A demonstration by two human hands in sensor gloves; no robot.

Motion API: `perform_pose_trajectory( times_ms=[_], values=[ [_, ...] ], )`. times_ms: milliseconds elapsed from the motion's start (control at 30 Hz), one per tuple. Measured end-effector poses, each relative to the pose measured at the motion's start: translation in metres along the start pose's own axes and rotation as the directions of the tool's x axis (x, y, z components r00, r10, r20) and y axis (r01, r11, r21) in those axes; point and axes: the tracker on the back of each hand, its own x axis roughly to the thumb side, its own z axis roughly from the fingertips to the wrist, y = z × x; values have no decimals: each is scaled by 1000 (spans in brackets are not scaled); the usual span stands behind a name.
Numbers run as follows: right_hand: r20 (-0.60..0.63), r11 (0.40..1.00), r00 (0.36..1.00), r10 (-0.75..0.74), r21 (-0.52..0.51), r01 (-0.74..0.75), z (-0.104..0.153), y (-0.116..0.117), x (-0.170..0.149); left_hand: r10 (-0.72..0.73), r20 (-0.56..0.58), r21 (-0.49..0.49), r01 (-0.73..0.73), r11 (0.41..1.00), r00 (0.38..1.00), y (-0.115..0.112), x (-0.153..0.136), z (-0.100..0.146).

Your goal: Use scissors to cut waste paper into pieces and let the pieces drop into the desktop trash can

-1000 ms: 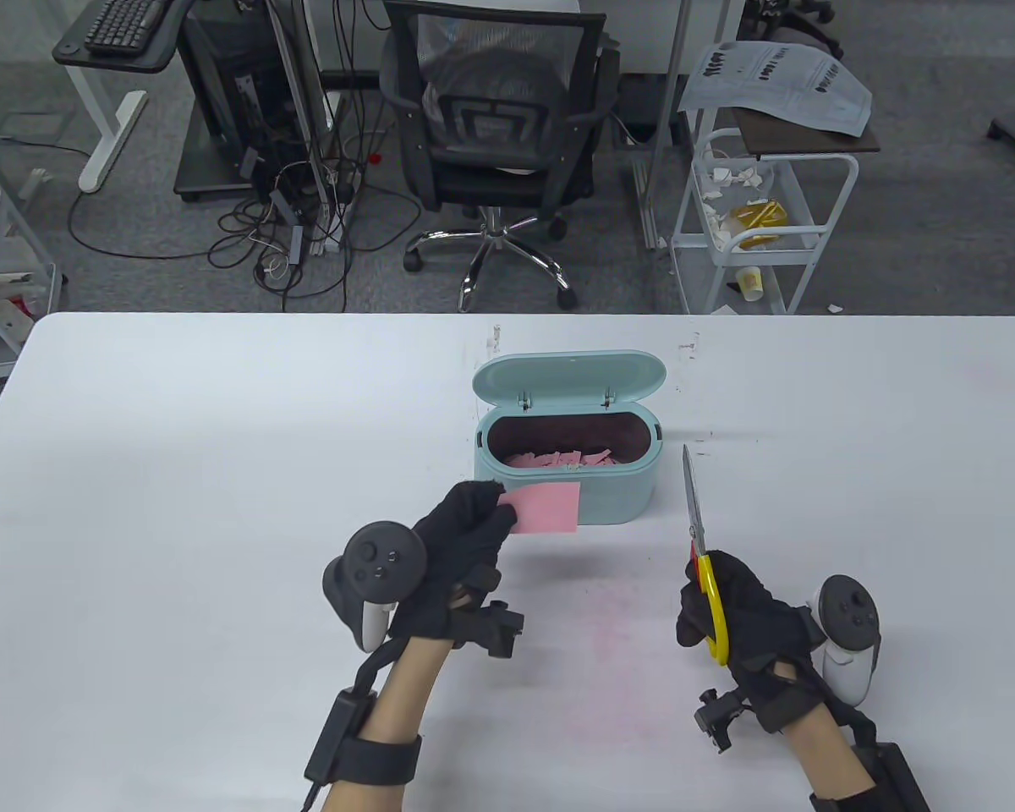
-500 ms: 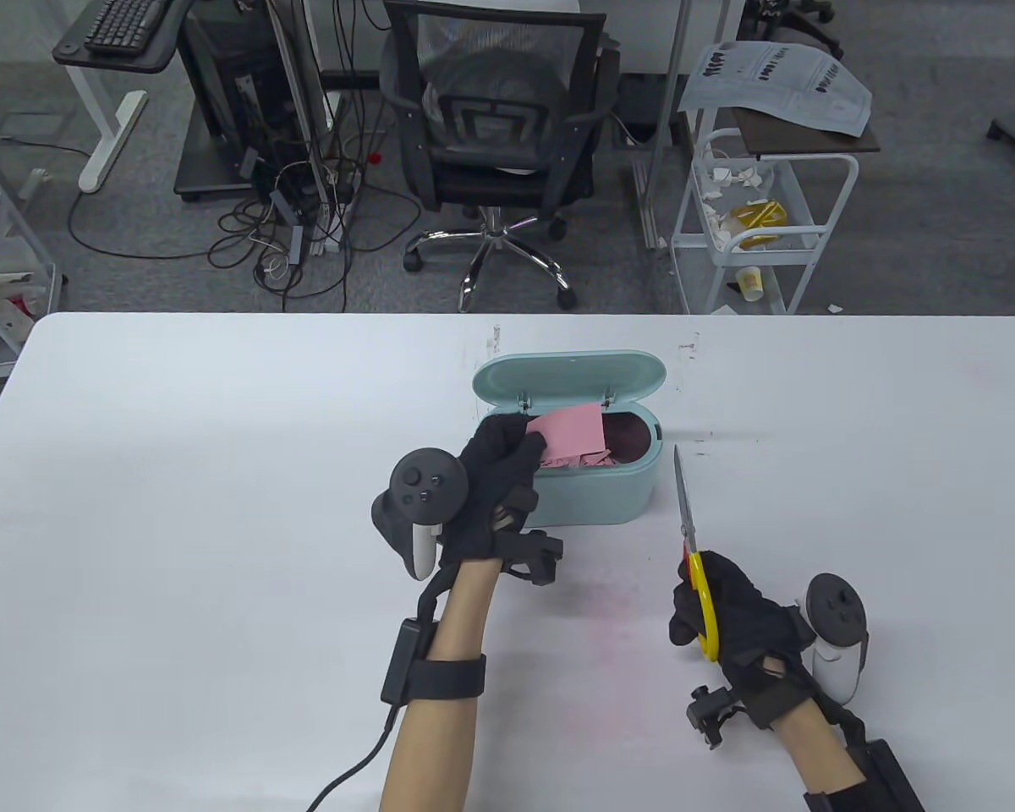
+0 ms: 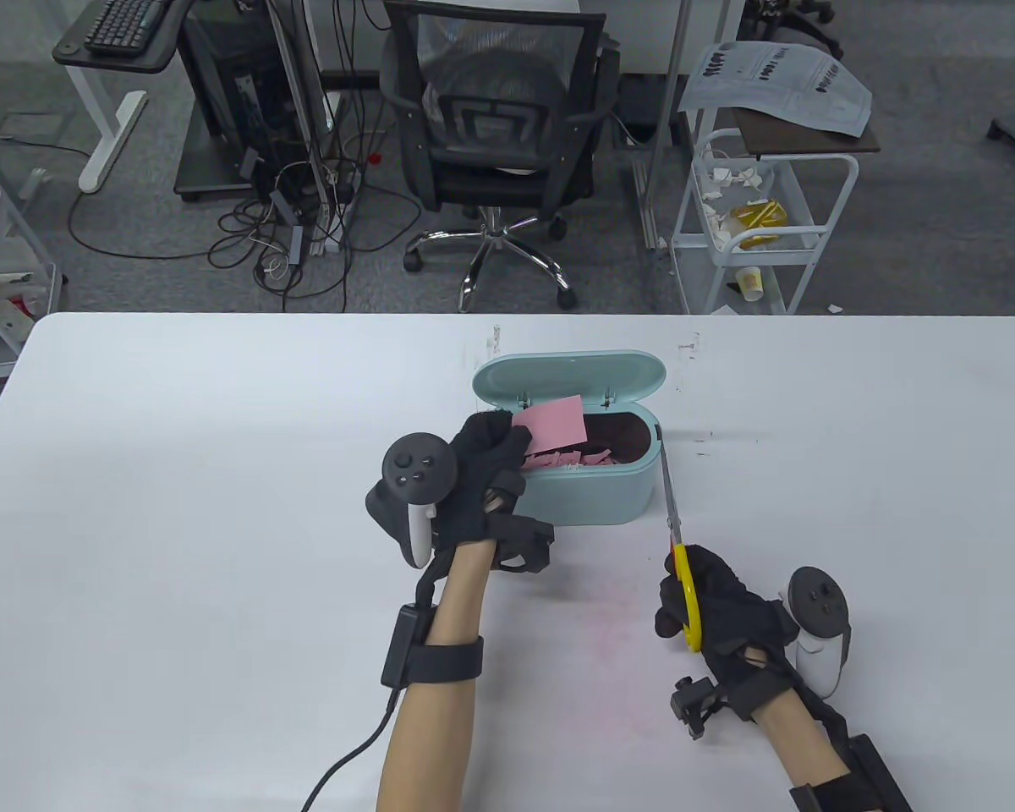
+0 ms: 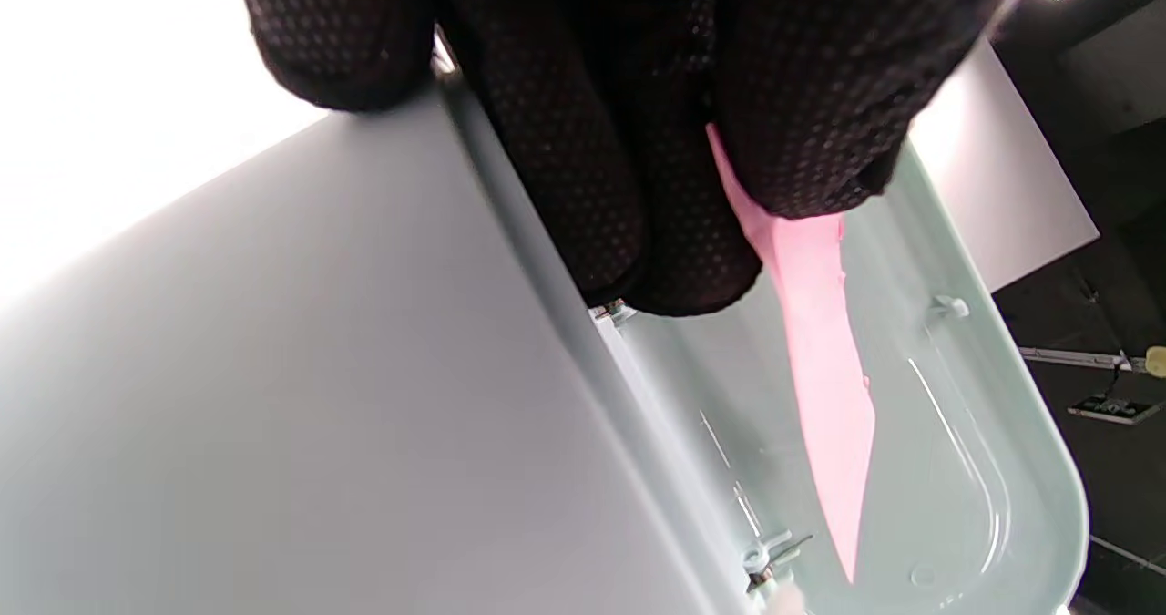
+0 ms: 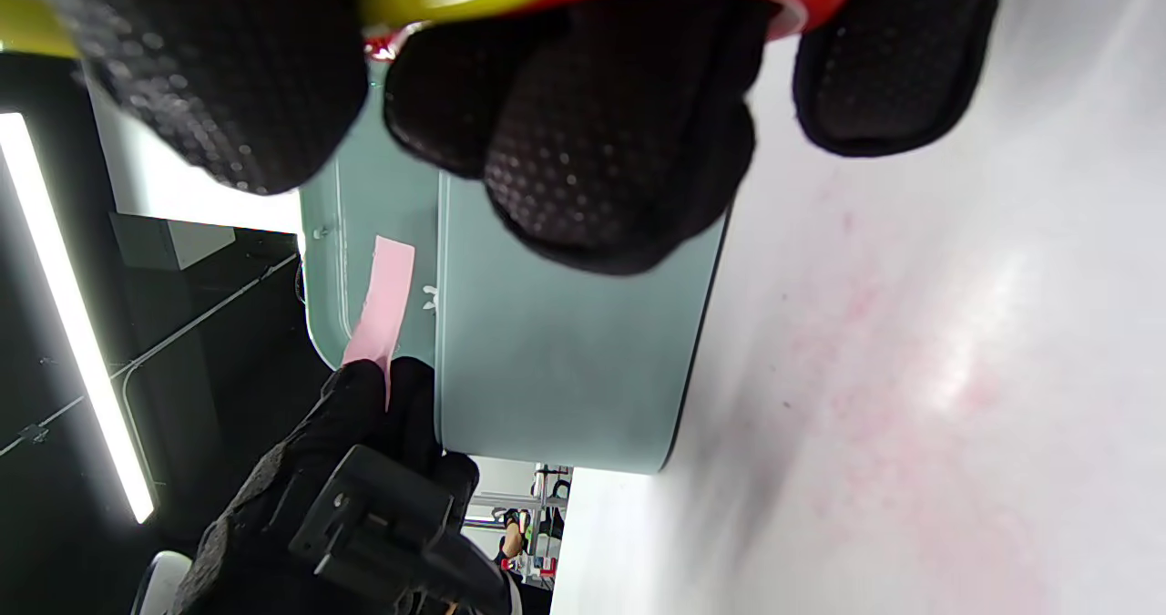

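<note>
My left hand pinches a pink paper sheet by its left edge and holds it over the left half of the open mint-green trash can. The left wrist view shows the pink paper edge-on between thumb and fingers above the can's lid. Pink paper scraps lie inside the can. My right hand grips the scissors by their yellow and red handles, blades together, pointing up beside the can's right end. The right wrist view shows the can and the paper.
The can's lid stands open at the back. The white table spreads wide on both sides. Beyond its far edge are an office chair, cables and a white cart.
My left hand carried the pink paper from in front of the can up over its opening. My right hand with the scissors drifted left and slightly toward the can.
</note>
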Motion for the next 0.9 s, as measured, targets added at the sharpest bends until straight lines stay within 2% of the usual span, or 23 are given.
perform_pose_trajectory(
  times_ms=[167,300,367,433,500,567,700,900],
  values=[
    [10,999,999,44,0,-44,-12,15,14,28,-3,-16,-28,999,1000,1,-4,-2],
    [-53,999,998,42,32,-41,-28,33,23,10,11,-16,-10,1000,1000,1,-4,-3],
    [-89,994,995,40,104,-30,-36,42,24,23,10,-25,-23,999,1000,2,-5,-4],
    [-95,966,995,22,258,3,-45,52,22,41,6,-29,-41,999,999,2,-6,-4],
    [-123,945,992,-10,324,50,-49,57,19,42,9,-29,-42,999,999,2,-6,-4],
    [-154,953,988,-20,297,65,-51,61,16,44,12,-31,-44,999,999,3,-7,-4],
    [-127,953,986,110,296,-69,-53,64,12,61,4,-26,-61,998,998,2,-7,-3],
    [-100,960,992,77,277,-47,-58,75,15,60,6,-28,-60,998,998,2,-7,-3]
  ],
)
